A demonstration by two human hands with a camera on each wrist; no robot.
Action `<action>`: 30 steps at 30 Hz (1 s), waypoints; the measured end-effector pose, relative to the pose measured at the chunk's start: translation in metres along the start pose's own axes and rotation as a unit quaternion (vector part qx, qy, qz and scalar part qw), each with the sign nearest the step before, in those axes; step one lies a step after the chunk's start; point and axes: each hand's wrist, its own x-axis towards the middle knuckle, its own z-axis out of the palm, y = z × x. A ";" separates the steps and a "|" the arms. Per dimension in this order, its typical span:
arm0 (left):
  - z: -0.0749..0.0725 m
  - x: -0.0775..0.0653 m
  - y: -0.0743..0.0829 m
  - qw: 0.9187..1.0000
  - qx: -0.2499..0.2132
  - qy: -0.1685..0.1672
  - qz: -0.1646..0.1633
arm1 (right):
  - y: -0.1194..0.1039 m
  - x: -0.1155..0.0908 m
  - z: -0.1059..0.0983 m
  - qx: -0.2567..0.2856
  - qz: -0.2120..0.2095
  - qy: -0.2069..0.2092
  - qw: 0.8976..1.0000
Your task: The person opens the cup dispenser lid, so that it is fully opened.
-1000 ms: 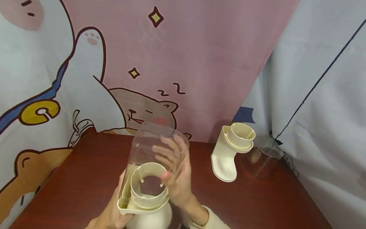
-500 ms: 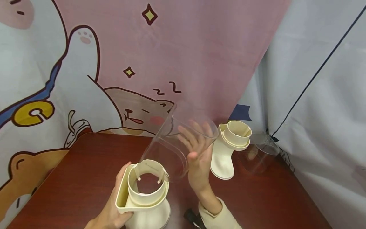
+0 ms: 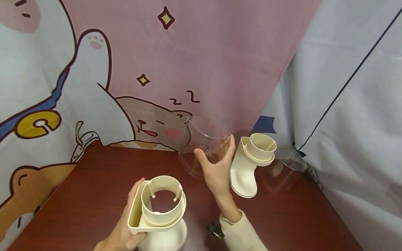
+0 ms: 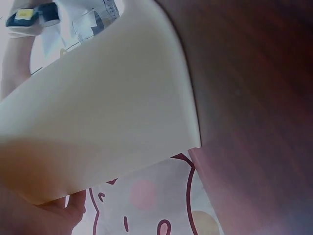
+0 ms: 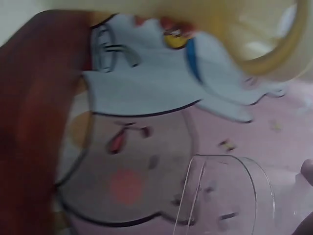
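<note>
My left hand [image 3: 124, 226] grips the flat side of a cream plastic stand [image 3: 161, 219], which has a round collar at its top and a wide foot. In the left wrist view, the cream body [image 4: 107, 107] fills much of the frame, with fingers [image 4: 73, 210] at its lower edge. Up and to the right of the stand, my right hand [image 3: 218, 170] holds a clear plastic container [image 3: 208, 130], tilted over the table, thumb on the near side and the other fingers partly hidden. Its transparent edge [image 5: 254, 186] shows low in the right wrist view.
A second cream stand [image 3: 246, 174] stands at the back right, with another clear container [image 3: 287, 172] beside it. A small black object [image 3: 215, 230] lies by the right sleeve [image 3: 240, 230]. Behind the dark red table [image 3: 91, 188] hangs a printed curtain [image 3: 226, 62].
The clear container has come away from above the left-hand stand, moving right and back with my right hand, and has turned. The left hand keeps its grip on the stand.
</note>
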 end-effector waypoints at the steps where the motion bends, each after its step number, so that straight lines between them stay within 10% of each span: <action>1: 0.000 0.000 0.000 1.000 -0.002 0.000 -0.002 | 0.009 0.001 0.000 -0.019 0.006 0.007 1.000; 15: 0.004 -0.004 0.002 1.000 -0.012 0.003 -0.017 | 0.101 -0.020 0.000 -0.254 0.101 0.051 0.961; 30: 0.001 -0.001 0.000 1.000 -0.008 0.003 -0.005 | 0.111 -0.047 0.006 -0.228 0.058 0.116 0.965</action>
